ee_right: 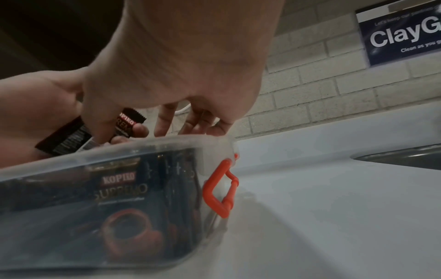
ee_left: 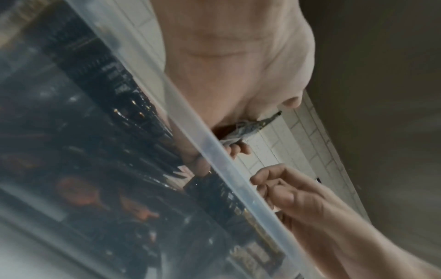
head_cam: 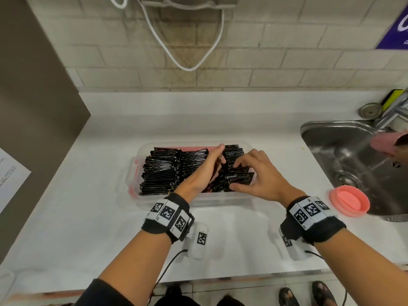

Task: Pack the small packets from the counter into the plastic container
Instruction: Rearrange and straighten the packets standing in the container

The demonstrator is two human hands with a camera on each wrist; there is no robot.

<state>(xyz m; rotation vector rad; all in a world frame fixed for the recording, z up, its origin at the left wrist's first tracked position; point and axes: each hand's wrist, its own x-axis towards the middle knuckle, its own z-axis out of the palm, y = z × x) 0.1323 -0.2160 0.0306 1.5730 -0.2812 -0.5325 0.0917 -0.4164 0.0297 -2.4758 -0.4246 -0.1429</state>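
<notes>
A clear plastic container (head_cam: 198, 201) with red clasps (ee_right: 214, 194) stands on the white counter (head_cam: 88, 184). It is packed with rows of black packets (head_cam: 161, 171) standing on edge. My left hand (head_cam: 205, 171) reaches into its middle and grips a few black packets (ee_right: 69, 139), whose edge shows past my palm (ee_left: 250, 126). My right hand (head_cam: 258, 175) is over the right-hand stack (head_cam: 239, 179), with curled fingers on the far side and the thumb on the near side, pinching it. The container's rim (ee_left: 214, 151) crosses the left wrist view.
A steel sink (head_cam: 344, 155) lies to the right, with a pink lid (head_cam: 350, 200) on its near edge. Another person's hand holds a pink cup (head_cam: 386, 142) under the tap. A grey cabinet (head_cam: 33, 85) bounds the left, and a tiled wall with a hanging white cord (head_cam: 187, 67) stands behind.
</notes>
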